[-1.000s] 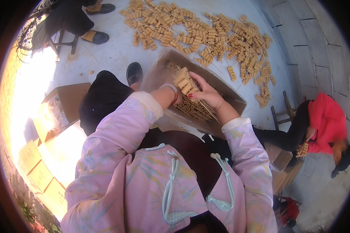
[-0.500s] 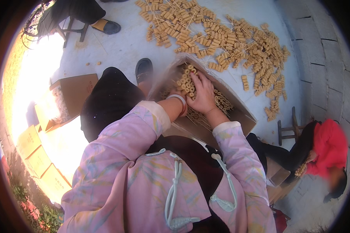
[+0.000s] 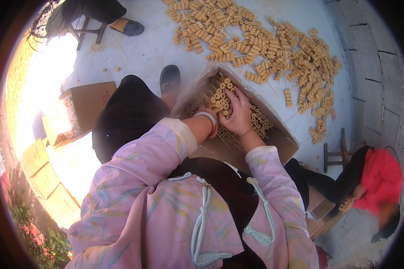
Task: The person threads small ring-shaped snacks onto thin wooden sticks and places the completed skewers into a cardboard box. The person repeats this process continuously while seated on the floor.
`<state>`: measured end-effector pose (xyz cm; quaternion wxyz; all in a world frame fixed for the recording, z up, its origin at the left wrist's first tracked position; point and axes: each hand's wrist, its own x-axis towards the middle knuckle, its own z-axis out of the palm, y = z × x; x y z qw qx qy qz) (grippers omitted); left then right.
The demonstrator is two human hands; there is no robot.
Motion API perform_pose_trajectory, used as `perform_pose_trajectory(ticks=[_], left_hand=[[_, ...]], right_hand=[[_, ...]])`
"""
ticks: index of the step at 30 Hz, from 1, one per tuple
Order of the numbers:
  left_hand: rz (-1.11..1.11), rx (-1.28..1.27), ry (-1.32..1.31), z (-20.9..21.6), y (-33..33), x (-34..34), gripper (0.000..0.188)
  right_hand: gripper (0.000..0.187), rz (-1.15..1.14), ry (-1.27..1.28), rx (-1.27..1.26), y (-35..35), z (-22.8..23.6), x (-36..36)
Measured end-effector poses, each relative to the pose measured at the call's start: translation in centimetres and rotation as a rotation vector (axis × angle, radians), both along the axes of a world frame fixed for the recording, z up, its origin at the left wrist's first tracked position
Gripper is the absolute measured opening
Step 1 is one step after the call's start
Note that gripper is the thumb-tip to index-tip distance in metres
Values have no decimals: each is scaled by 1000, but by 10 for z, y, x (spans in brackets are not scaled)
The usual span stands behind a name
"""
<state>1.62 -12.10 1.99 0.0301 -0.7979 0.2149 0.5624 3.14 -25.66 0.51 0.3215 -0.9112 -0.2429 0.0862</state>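
An uncovered cardboard box (image 3: 274, 141) stands tilted in front of me, holding many sticks threaded with tan, ring-shaped pieces (image 3: 260, 120). Both of my hands reach inside it. Around the right side of a bunch of these skewers (image 3: 221, 95) my right hand (image 3: 239, 112) is closed, its fingers curled over the ring ends. Against the bunch's left and near side presses my left hand (image 3: 209, 117), a white bracelet at its wrist. Most of the left fingers are hidden behind the skewers and the wrist.
A wide heap of similar skewers (image 3: 256, 42) lies on the pale floor beyond the box. More cardboard boxes (image 3: 92, 105) stand at the left in bright sun. A person in red (image 3: 381, 175) sits at the right near a wooden stool (image 3: 339, 154). Another person's shoe (image 3: 132, 28) shows at far left.
My right hand has shifted slightly right and down along the bunch, its fingers more curled. The left hand stays at the bunch's side. The whole view has moved a little.
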Motion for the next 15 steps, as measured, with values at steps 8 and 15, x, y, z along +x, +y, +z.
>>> perform_pose_trajectory(ticks=[8, 15], left_hand=[[191, -131, -10, -11, 7, -3, 92], [68, -94, -58, 3, 6, -4, 87]], right_hand=[[76, 36, 179, 49, 3, -20, 20], [65, -10, 10, -55, 5, -26, 9]])
